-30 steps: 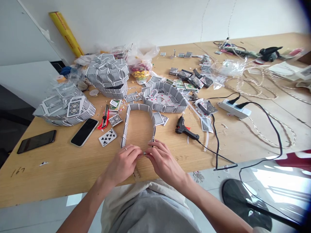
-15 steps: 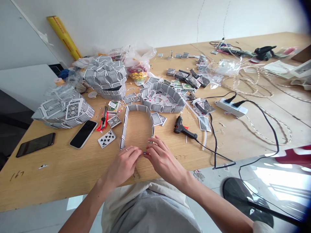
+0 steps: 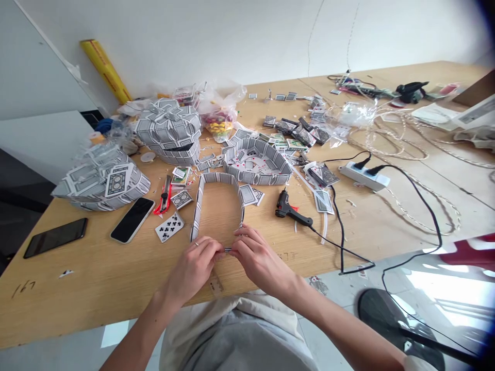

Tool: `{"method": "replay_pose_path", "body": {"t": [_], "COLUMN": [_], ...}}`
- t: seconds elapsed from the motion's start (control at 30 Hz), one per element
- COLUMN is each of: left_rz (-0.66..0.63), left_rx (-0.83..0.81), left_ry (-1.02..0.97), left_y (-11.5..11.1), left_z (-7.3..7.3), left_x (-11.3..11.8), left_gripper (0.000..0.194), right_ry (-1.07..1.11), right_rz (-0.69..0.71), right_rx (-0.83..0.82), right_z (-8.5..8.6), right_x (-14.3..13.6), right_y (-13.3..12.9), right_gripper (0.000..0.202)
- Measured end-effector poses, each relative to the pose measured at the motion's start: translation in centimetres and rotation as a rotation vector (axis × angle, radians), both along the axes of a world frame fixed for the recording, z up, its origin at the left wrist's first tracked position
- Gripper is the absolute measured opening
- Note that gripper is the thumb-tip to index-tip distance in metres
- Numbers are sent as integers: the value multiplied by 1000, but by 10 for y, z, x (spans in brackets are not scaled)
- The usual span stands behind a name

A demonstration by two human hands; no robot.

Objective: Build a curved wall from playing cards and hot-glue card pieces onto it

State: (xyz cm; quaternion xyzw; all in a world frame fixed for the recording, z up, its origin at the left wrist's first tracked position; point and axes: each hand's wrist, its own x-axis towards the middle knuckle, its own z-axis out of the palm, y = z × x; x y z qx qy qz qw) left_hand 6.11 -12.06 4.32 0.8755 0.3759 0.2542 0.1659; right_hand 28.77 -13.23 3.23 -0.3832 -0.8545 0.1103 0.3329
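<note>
A band of folded playing cards stands on edge on the wooden table, curved into an open-topped loop. At its near side my left hand pinches one part of the band, a ring on one finger. My right hand pinches the band just to the right, its fingertips a small gap from the left ones. Between them a short piece of the band's edge shows. Behind the band sits a card-walled tray with loose cards inside. To the right lies a black glue gun.
Two card-covered boxes stand at the left. Nearer are two phones, a red cutter and loose cards. A power strip with cables lies right. The table edge is close.
The view has shifted slightly, so the table's things appear a little lower. Both hands keep their pinch on the near side of the band, with little other movement.
</note>
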Motion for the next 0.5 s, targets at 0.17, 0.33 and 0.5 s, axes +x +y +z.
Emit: {"method": "replay_pose_path", "body": {"t": [0.17,0.33,0.5], "left_rz": [55,90,67], "left_rx": [0,21,60], "left_ry": [-44,-54,-83], "left_y": [-1,-1,1], "left_z": [-4,-10,-13], "left_x": [-1,-5,-11], "left_gripper": [11,9,9], "right_ry": [11,6,16], "right_rz": [-10,-11,-15], "right_rx": [-11,-33,-68], "right_z": [3,4,0], "right_x": [-1,-4,-5], "right_y": [0,1,3], "right_gripper": [10,10,9]}}
